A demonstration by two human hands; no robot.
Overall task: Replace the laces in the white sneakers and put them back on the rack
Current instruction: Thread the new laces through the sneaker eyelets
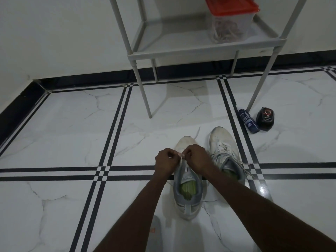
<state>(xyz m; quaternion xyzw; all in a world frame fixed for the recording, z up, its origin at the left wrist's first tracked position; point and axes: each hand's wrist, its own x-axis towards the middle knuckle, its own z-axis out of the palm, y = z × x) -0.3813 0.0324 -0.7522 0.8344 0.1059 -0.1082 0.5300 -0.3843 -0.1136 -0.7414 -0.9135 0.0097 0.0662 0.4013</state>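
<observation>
Nearest the camera, 2 bare forearms reach forward over the white marble-pattern tiled floor point(63, 142) with its black double grid lines. Between them stands the left white-and-grey sneaker with a green insole point(187, 190), heel toward the viewer, its toe pointing at the wall. Above its tongue the left hand point(166, 163) and the right hand point(197, 158) meet, both with fingers curled tight, each pinching a part of the white lace point(181, 159) close together (exactly which eyelet it passes through cannot be told). A loose end of that lace trails on the floor just past the toe.

Just beside it, to the right, stands the second white sneaker, laced with loose white laces point(226, 153), also toe-forward.

Farther right on the floor, near the rack's front right leg, lie a dark blue tube point(248, 120) and a small black container with a red ring on its top point(265, 118), touching or nearly so.

Beyond, against the wall, stands the grey plastic rack point(181, 51); on its lowest shelf, toward the right edge, sits 1 clear plastic box with an orange-red lid point(231, 20) holding tangled laces.
</observation>
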